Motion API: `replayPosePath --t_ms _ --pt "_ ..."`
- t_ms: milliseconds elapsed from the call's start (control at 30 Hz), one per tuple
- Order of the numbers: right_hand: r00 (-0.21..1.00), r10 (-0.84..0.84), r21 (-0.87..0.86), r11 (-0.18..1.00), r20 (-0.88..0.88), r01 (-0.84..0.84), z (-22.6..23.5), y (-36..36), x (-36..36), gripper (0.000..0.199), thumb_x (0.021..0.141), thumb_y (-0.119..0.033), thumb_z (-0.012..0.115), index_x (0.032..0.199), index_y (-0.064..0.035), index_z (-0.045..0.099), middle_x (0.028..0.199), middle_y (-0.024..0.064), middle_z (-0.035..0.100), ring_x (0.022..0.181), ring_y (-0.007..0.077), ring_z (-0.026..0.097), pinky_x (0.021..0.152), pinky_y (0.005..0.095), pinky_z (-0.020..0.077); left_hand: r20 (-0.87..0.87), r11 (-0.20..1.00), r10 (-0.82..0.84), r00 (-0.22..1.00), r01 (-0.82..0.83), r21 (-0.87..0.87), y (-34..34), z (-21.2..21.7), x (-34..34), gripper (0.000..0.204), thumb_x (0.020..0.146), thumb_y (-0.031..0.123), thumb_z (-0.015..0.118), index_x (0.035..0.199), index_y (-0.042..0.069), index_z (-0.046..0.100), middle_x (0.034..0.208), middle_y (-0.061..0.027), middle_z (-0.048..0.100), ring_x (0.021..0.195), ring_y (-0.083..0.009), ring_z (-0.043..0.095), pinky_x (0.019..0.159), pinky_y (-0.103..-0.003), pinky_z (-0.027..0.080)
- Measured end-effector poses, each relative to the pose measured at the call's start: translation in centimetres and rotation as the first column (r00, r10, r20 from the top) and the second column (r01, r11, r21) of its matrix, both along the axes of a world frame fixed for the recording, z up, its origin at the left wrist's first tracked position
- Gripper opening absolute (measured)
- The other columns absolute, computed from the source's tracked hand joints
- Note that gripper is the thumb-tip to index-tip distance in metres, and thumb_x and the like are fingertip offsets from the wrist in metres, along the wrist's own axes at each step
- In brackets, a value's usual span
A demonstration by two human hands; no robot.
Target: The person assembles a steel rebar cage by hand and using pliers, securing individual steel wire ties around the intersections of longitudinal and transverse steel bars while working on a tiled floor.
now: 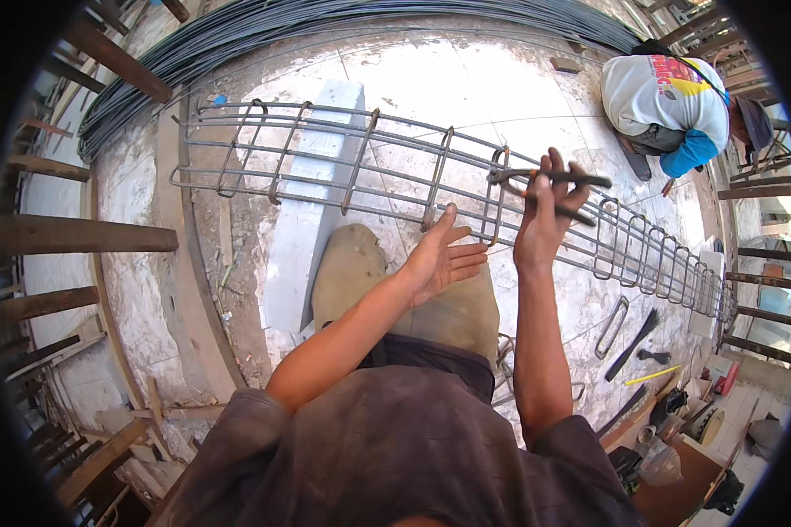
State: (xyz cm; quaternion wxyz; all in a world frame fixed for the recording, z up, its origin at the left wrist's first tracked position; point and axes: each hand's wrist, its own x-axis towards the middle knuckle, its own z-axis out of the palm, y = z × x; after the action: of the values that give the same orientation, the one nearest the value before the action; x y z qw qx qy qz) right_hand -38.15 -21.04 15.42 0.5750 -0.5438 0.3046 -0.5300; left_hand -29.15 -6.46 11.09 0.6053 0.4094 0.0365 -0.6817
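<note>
A long steel rebar cage [325, 158] with rectangular stirrups lies across the pale floor in front of me. My right hand [547, 211] grips a pair of dark pincers [554, 180], whose jaws sit at a stirrup [499, 198] on the cage's upper bar. My left hand [444, 255] is open, palm up, fingers spread. Its fingertips are close to a lower bar just left of that stirrup. My knee in tan trousers [351, 263] shows under my left forearm.
A person in a white shirt [664, 92] crouches at the far right of the cage. Bundled rebar [325, 26] curves along the top. A white block [312, 202] lies under the cage. A loose stirrup [613, 327] and tools [637, 342] lie at right; timber props [79, 237] stand at left.
</note>
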Motion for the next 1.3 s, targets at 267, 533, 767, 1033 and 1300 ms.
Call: replayPosePath --t_ms 267,533,767,1033,1300 --pt "0.486 0.641 0.206 0.705 -0.594 -0.678 -0.9 16.8 -14.6 0.056 0.102 -0.015 0.059 0.154 -0.0035 0.042 0.163 0.0209 0.039 0.155 0.0341 0.029 0.125 0.0455 0.024 0.07 0.984 0.161 0.984 -0.166 0.07 6.0 -3.0 -4.4 0.042 0.099 0.015 0.059 0.138 0.014 0.042 0.094 -0.004 0.058 0.082 -0.0126 0.061 0.071 -0.031 0.055" --pt "0.283 0.547 0.388 0.798 -0.788 -0.461 -1.2 20.4 -10.1 0.069 0.095 -0.023 0.062 0.156 -0.0014 0.038 0.135 0.0316 0.061 0.131 0.0421 0.059 0.11 0.0452 0.0438 0.239 0.892 0.422 0.874 -0.447 0.06 6.4 -2.0 -4.0 0.04 0.101 0.017 0.061 0.138 0.014 0.044 0.099 -0.0021 0.053 0.08 -0.0105 0.056 0.069 -0.029 0.051" --pt "0.668 0.41 0.327 0.91 -0.621 -0.254 -11.5 18.7 -10.8 0.031 0.095 -0.014 0.062 0.122 -0.0003 0.055 0.075 0.0016 0.055 0.062 0.0109 0.053 0.056 0.0291 0.0446 0.677 0.938 0.306 0.669 -0.332 -0.097 6.6 -12.7 -2.2 0.061 0.099 0.029 0.063 0.152 0.003 0.048 0.136 -0.0132 0.06 0.115 -0.0227 0.061 0.096 -0.037 0.049" --pt "0.638 0.56 0.637 0.758 -0.528 -0.139 -10.9 18.4 -9.6 0.021 0.096 -0.012 0.062 0.114 -0.0023 0.056 0.074 0.0015 0.056 0.057 0.0114 0.054 0.047 0.0292 0.0423 0.945 0.978 -0.069 0.32 -0.166 0.128 4.8 -19.4 -1.6 0.059 0.093 0.016 0.068 0.149 0.005 0.053 0.141 -0.0229 0.06 0.123 -0.0355 0.063 0.103 -0.043 0.05" --pt "0.791 0.418 0.738 0.672 -0.446 0.06 -9.7 17.6 -8.0 0.016 0.097 -0.014 0.061 0.107 -0.0029 0.057 0.08 0.0023 0.056 0.056 0.0122 0.053 0.046 0.0303 0.0452 0.971 0.997 0.055 0.231 -0.069 -0.041 2.8 -18.2 0.8 0.03 0.097 0.018 0.065 0.123 0.004 0.073 0.118 -0.0219 0.073 0.111 -0.041 0.069 0.096 -0.044 0.054"
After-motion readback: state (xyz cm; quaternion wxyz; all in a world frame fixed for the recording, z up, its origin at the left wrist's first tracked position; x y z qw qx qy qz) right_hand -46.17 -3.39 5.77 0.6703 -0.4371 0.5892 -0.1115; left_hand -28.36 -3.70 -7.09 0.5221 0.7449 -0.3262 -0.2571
